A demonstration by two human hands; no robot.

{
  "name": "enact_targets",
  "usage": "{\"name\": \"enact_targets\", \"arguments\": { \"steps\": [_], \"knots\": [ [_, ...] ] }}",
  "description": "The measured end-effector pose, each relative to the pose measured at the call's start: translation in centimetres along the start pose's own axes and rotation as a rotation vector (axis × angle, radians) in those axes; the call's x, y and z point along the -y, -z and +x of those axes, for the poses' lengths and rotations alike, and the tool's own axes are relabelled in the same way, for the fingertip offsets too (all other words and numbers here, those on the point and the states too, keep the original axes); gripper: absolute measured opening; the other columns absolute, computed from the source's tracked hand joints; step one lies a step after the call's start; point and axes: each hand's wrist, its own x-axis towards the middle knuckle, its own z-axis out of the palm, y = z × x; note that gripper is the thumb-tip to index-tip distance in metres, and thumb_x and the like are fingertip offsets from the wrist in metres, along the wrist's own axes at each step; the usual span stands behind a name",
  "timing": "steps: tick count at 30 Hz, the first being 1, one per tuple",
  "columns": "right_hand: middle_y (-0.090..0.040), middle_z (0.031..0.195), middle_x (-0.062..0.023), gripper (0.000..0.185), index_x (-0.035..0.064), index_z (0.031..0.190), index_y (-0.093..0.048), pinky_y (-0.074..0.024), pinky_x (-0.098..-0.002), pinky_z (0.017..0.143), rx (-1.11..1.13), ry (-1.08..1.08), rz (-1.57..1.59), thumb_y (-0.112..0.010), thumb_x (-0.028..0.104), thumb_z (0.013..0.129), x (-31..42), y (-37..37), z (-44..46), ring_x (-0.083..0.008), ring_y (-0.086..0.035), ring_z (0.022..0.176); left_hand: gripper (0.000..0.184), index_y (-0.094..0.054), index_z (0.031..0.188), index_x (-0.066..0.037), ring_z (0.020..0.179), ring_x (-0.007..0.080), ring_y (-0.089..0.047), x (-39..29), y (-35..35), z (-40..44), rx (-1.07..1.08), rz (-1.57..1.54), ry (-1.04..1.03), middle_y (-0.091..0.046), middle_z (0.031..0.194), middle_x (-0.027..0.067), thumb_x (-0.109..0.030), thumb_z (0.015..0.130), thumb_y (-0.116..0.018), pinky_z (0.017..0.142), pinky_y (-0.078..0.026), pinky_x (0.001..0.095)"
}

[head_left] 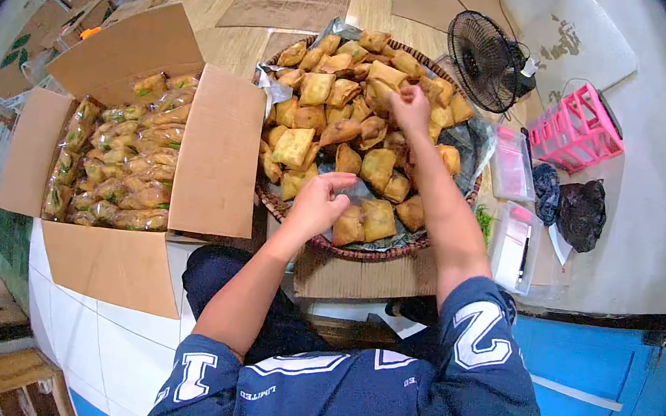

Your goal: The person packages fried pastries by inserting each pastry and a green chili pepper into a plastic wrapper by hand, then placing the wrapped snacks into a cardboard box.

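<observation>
My right grip (pixel 411 111) is at a golden fried pastry (pixel 383 74) near the far edge of the round woven basket (pixel 369 254), a little right of its middle. My fingertips touch that piece's right side; I cannot tell whether they are pinching it. My left grip (pixel 316 208) holds nothing, thumb and fingers spread apart above the basket's near left edge, beside a few more fried pastries (pixel 377 220) lying by the near rim. The rest are heaped thickest toward the far edge. Left of the basket, an open cardboard box (pixel 219 152) holds rows of pastries in clear wrap (pixel 145 181). Past the basket's right edge are clear plastic containers (pixel 512 168) and a pink crate (pixel 575 128).
</observation>
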Motion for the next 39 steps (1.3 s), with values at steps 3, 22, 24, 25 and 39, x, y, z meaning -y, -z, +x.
{"name": "enact_targets", "arguments": {
  "steps": [3, 22, 24, 25, 39],
  "knots": [
    [-0.055, 0.091, -0.0024, 0.028, 0.0119, 0.098, -0.051, -0.0511, -0.0293, 0.059, 0.413, -0.535, 0.701, -0.061, 0.031, 0.080, 4.7, 5.5, -3.3, -0.0155, -0.056, 0.073, 0.036, -0.061, 0.102, -0.001, 0.080, 0.0166, -0.061, 1.1, -0.3, 0.5, -0.067, 0.054, -0.061, -0.062, 0.106, 0.0101, -0.005, 0.069, -0.049, 0.070, -0.047, 0.0258],
    [-0.060, 0.082, -0.0140, 0.036, 0.0014, 0.092, -0.060, -0.0463, -0.0354, 0.072, 0.508, 0.330, -0.220, -0.068, 0.031, 0.073, 10.4, 10.0, -15.4, -0.0264, -0.059, 0.083, 0.029, -0.061, 0.101, 0.000, 0.064, 0.0101, -0.056, 1.1, -2.0, 0.6, 0.097, -0.279, 0.092, -0.062, 0.075, 0.0061, -0.006, 0.078, -0.045, 0.057, -0.045, 0.0234],
    [-0.061, 0.084, -0.0139, 0.039, 0.0018, 0.096, -0.059, -0.0461, -0.0357, 0.075, 0.552, 0.314, -0.087, -0.070, 0.029, 0.071, 10.1, 9.5, -14.7, -0.0271, -0.059, 0.085, 0.028, -0.060, 0.102, 0.000, 0.061, 0.0086, -0.054, 1.8, -2.0, 0.9, 0.082, -0.592, 0.204, -0.059, 0.074, 0.0033, -0.005, 0.079, -0.045, 0.055, -0.044, 0.0215],
    [-0.061, 0.086, -0.0138, 0.043, 0.0023, 0.101, -0.058, -0.0459, -0.0359, 0.078, 0.593, 0.303, 0.045, -0.071, 0.027, 0.069, 10.1, 9.3, -14.4, -0.0279, -0.059, 0.088, 0.027, -0.059, 0.103, 0.000, 0.059, 0.0071, -0.051, 2.2, -1.8, 1.1, 0.062, -0.907, 0.312, -0.057, 0.073, 0.0005, -0.004, 0.080, -0.045, 0.052, -0.042, 0.0196],
    [-0.053, 0.107, -0.0051, 0.049, 0.0018, 0.113, -0.050, -0.0411, -0.0253, 0.086, 0.707, 0.014, 0.493, -0.071, 0.017, 0.071, 8.4, 10.0, -13.6, -0.0123, -0.051, 0.097, 0.041, -0.050, 0.115, 0.003, 0.086, 0.0096, -0.058, 0.2, -0.3, 0.1, 0.400, -0.592, 0.154, -0.061, 0.101, 0.0062, -0.016, 0.081, -0.063, 0.075, -0.047, 0.0237]
  ]
}}
